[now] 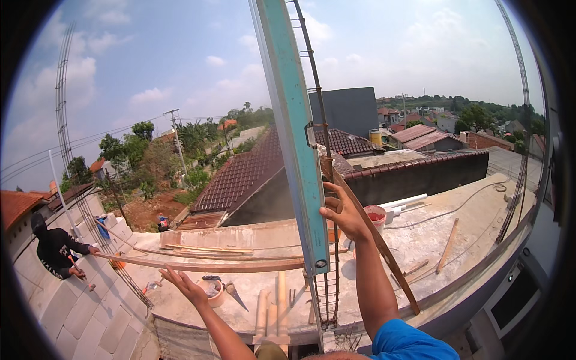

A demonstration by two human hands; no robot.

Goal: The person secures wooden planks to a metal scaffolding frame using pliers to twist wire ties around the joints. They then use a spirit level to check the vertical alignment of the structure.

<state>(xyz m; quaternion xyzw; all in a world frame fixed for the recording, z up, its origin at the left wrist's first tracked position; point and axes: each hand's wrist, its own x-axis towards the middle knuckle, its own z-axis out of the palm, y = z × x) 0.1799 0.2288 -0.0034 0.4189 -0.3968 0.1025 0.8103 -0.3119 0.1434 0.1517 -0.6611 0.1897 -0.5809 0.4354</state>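
A long teal spirit level [294,120] stands nearly upright, tilted slightly, in front of a rebar column [317,90]. My right hand [345,213] grips its right edge near the lower end, thumb on the face and fingers spread toward the back. My left hand [185,288] is open, fingers stretched, just below a long wooden beam [210,266]; whether it touches the beam is unclear. The beam runs from the level's lower end to a co-worker [57,249] at the left, whose one hand is at its far end while the other holds a hammer [90,287].
A slanting board [387,255] leans right of the level. On the concrete slab lie a bucket [215,294], a pointed tool [237,297], white pipes [405,202] and a wood strip [448,246]. A block wall [90,309] rises at left; a bucket with red contents [377,219] stands behind my right hand.
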